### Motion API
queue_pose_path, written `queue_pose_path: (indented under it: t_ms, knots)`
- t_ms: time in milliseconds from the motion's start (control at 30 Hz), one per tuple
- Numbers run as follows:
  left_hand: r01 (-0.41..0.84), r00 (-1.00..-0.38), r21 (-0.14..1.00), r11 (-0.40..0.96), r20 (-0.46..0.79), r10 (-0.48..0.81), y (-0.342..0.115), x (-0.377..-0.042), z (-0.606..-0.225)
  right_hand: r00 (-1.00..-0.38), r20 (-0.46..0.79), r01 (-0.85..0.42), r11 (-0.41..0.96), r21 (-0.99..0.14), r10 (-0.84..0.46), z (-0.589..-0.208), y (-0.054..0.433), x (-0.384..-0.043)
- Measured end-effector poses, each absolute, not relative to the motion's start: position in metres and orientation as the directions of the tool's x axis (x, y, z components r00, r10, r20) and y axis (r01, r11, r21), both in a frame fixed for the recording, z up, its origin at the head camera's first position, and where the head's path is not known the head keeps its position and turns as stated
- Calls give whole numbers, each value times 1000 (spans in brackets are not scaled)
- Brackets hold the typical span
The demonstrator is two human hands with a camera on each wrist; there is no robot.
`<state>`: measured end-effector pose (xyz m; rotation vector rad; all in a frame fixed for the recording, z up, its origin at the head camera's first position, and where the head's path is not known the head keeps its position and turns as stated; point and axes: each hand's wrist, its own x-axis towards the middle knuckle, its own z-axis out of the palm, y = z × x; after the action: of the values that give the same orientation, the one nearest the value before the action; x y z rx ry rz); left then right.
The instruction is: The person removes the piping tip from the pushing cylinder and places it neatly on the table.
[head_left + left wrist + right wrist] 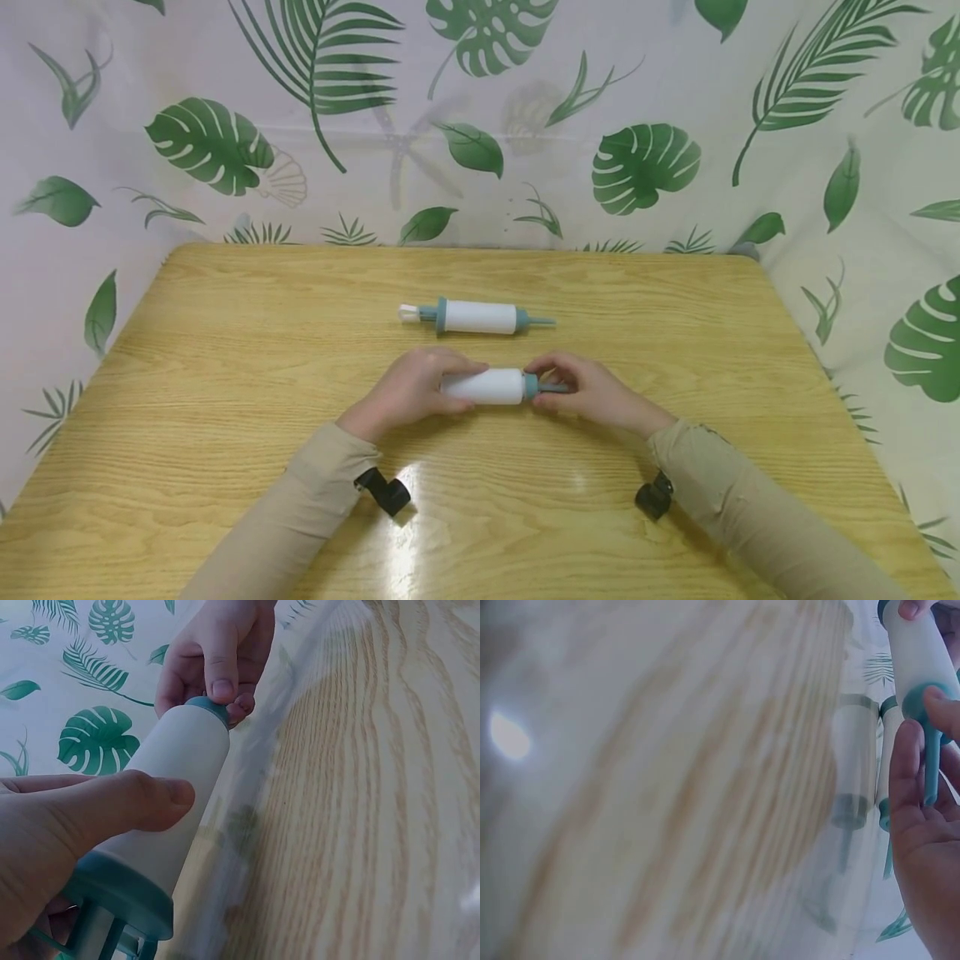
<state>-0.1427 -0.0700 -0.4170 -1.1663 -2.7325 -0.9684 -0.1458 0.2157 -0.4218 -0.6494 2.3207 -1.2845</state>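
A large syringe (497,387) with a white barrel and teal ends lies level between both hands in the head view, its thin nozzle pointing right. My left hand (414,386) grips the barrel near the flange, thumb along the side in the left wrist view. There, the teal flange (124,892) and part of the plunger show below the palm. At the other end, my right hand (596,396) pinches the teal nozzle cap (928,700) between thumb and fingers. In the right wrist view the nozzle (931,765) runs down past the fingers.
A second syringe (480,317) of the same look lies on the wooden table (262,333) just beyond the hands, nozzle to the right, white plunger end to the left. A leaf-patterned cloth (540,167) hangs behind the table's far edge.
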Motion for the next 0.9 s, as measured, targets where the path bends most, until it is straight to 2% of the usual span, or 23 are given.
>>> queue_pose_path:
  t_ms: [900]
  knots:
    - [616,-749,533,580,167,641,-79,-146,-422,-814,-138,-173,462,-870,-565,-425,220,-149]
